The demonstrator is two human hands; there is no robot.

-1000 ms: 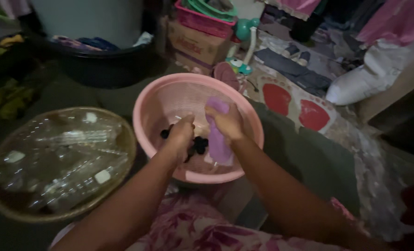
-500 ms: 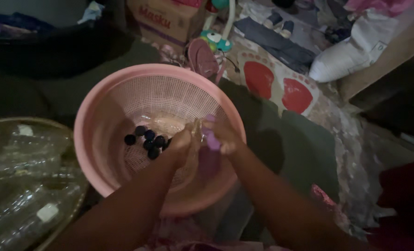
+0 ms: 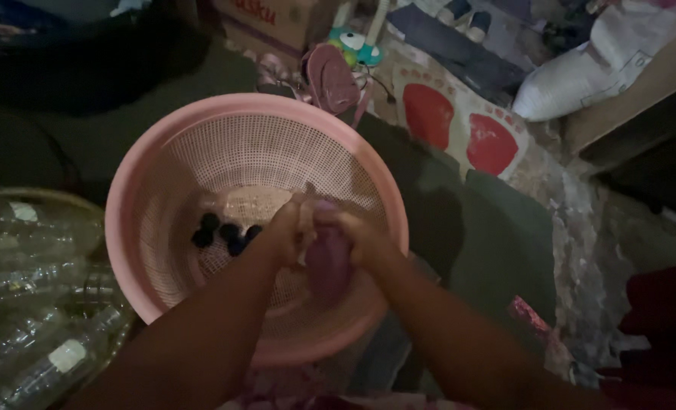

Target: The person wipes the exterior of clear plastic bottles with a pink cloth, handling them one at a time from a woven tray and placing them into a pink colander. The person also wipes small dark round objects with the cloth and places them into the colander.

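Note:
Both my hands meet over a pink perforated plastic basket (image 3: 201, 121). My right hand (image 3: 361, 235) is wrapped around a small purple bottle (image 3: 329, 262), which points down toward me. My left hand (image 3: 283, 231) grips the bottle's top end, fingers closed on it. Several small dark round caps (image 3: 224, 231) lie on the basket's bottom, just left of my left hand.
A shallow tray full of clear plastic bottles (image 3: 26, 304) stands at the left. A mat with two red footprints (image 3: 459, 125) lies beyond the basket. A pink sandal (image 3: 332, 76), a cardboard box (image 3: 277, 19) and a white sack (image 3: 581, 72) are at the back.
The view has tilted down and closer, so the basket sits larger and more central. My hands stay clasped on the purple bottle, now lower over the basket's near side.

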